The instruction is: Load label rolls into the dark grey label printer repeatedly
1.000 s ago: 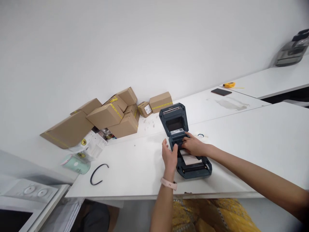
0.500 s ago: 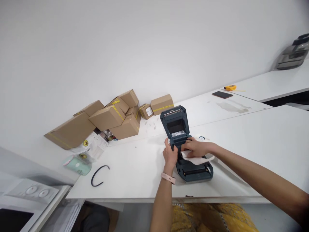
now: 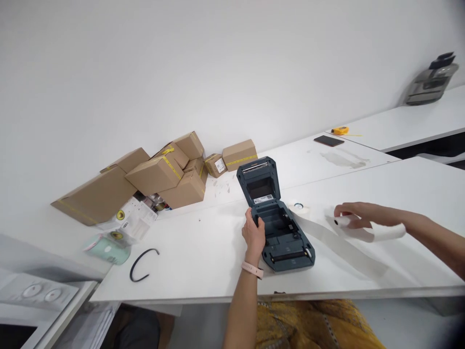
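Observation:
A dark teal label printer (image 3: 279, 232) stands on the white table with its lid (image 3: 259, 182) raised and its inner bay bare. My left hand (image 3: 254, 232) grips the left side of the printer, thumb over the edge. To the right of the printer, my right hand (image 3: 358, 213) is closed around a small roll of white label paper (image 3: 345, 221), whose dark core end points left. A loose tail of that paper hangs past the wrist. Between the printer and my right hand, a long paper strip (image 3: 341, 249) lies on the table, with another roll (image 3: 298, 207) at its far end.
Cardboard boxes (image 3: 156, 174) are piled at the back left. A black headband (image 3: 136, 264) and a mint-green canister (image 3: 109, 249) lie at the left. Toward the back right are a phone (image 3: 329, 140), a yellow tape measure (image 3: 340, 131) and a grey container (image 3: 430, 85).
My right hand has lifted the small paper roll out of the printer bay and carried it to the right. My left hand stays on the printer's side.

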A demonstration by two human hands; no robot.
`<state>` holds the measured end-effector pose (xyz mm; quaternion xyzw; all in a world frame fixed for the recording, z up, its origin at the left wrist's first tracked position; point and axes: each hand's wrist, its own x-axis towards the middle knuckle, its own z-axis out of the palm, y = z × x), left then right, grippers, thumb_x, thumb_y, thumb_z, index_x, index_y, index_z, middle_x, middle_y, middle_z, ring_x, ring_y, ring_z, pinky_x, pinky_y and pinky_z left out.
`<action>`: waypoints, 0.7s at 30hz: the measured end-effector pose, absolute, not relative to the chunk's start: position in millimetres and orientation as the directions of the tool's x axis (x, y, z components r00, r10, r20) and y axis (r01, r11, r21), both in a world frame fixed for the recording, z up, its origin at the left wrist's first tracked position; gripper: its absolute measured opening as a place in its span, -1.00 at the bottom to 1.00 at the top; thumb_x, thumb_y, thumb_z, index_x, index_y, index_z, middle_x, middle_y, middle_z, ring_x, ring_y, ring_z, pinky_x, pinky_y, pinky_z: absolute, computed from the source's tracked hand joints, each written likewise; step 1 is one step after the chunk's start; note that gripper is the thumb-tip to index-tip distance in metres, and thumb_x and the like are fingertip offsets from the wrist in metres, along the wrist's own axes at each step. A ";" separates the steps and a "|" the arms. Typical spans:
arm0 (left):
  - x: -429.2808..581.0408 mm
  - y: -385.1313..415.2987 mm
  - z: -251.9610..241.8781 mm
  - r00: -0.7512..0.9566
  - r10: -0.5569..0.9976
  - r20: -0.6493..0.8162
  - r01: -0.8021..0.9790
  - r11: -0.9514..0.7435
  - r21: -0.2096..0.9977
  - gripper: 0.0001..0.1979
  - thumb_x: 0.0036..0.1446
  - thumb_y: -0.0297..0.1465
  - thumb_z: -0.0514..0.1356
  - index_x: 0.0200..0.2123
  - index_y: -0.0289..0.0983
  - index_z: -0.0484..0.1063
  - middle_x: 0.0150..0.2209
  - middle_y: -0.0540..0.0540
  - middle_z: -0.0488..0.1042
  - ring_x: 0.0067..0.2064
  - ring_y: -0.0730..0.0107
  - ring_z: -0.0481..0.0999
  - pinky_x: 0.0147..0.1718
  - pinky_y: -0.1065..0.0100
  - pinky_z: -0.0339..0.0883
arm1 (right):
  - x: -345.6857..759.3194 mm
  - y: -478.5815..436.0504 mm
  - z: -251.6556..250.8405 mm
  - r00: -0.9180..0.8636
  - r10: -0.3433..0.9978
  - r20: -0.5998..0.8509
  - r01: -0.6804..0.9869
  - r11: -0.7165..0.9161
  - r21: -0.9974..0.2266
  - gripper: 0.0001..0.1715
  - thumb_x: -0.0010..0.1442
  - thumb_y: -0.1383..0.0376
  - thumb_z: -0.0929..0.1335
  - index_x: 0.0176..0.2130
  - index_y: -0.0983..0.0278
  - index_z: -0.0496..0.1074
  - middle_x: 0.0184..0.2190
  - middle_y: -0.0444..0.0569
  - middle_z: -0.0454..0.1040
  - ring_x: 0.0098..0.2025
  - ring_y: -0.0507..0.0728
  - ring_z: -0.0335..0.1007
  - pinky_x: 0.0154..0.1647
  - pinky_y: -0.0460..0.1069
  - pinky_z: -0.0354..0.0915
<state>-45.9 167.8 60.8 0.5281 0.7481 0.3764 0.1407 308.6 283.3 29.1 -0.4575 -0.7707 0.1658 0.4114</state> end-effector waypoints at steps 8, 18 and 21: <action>-45.1 166.3 63.5 -0.406 0.897 0.172 0.690 0.178 0.702 -0.53 0.32 -0.35 0.04 0.27 -0.23 0.22 0.17 -0.26 0.52 0.19 0.04 0.50 0.11 0.12 0.30 | 300.9 277.5 8.8 -0.625 0.765 0.156 0.543 0.569 -0.617 -0.74 -0.11 0.29 0.38 -0.32 0.07 0.55 -0.31 0.07 0.66 -0.34 0.31 0.62 -0.40 0.09 0.43; -47.2 167.2 59.1 -0.392 0.901 0.184 0.698 0.161 0.698 -0.55 0.34 -0.34 0.04 0.27 -0.22 0.23 0.10 -0.25 0.56 0.18 0.06 0.51 0.10 0.14 0.30 | 293.1 267.8 18.8 -0.594 0.804 -0.043 0.673 0.467 -0.574 -0.58 -0.14 0.21 0.39 -0.20 0.10 0.60 -0.14 0.12 0.65 -0.11 0.39 0.58 -0.13 0.16 0.43; -47.1 167.7 59.6 -0.398 0.902 0.168 0.696 0.177 0.696 -0.55 0.34 -0.34 0.04 0.27 -0.23 0.24 0.12 -0.25 0.56 0.19 0.06 0.50 0.11 0.13 0.30 | 288.6 265.0 29.7 -0.611 0.785 -0.098 0.687 0.465 -0.559 -0.56 -0.14 0.19 0.39 -0.19 0.12 0.60 -0.12 0.10 0.63 -0.04 0.41 0.54 -0.06 0.14 0.38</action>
